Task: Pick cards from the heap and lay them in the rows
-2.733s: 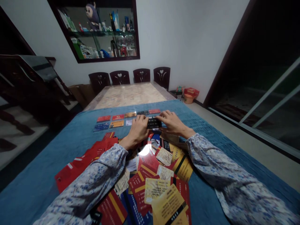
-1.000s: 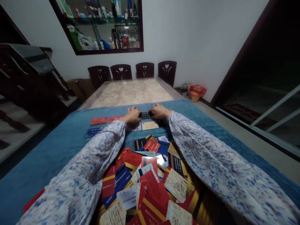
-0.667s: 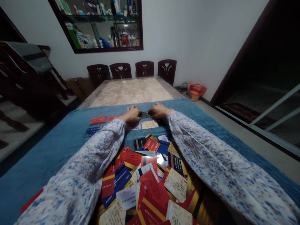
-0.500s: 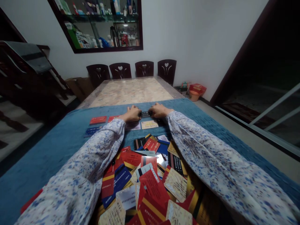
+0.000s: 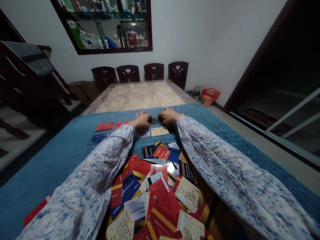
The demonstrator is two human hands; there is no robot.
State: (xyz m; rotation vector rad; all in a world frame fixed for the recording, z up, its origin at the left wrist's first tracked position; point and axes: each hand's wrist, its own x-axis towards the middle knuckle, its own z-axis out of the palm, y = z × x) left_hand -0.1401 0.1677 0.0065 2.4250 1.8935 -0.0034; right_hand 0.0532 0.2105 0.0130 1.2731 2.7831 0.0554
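Blue quilted cloth [image 5: 62, 156] carries two short rows of laid-out plastic cards [image 5: 104, 126] at its far side, where the left hand [image 5: 141, 120] and right hand [image 5: 168, 116] each pinch one end of a dark plastic card [image 5: 155, 120], low in the far row. Judging by the big loose heap of red, yellow and blue cards [image 5: 155, 186] nearer the person, most remains unsorted.

- Four dark wooden chairs [image 5: 128, 73] with heart cut-outs.
- Two flat red plastic cards [image 5: 104, 126], one dark blue card [image 5: 100, 138], two pale cards [image 5: 159, 131], one black card [image 5: 155, 120].
- One mixed heap of cards [image 5: 160, 196], too many to count.
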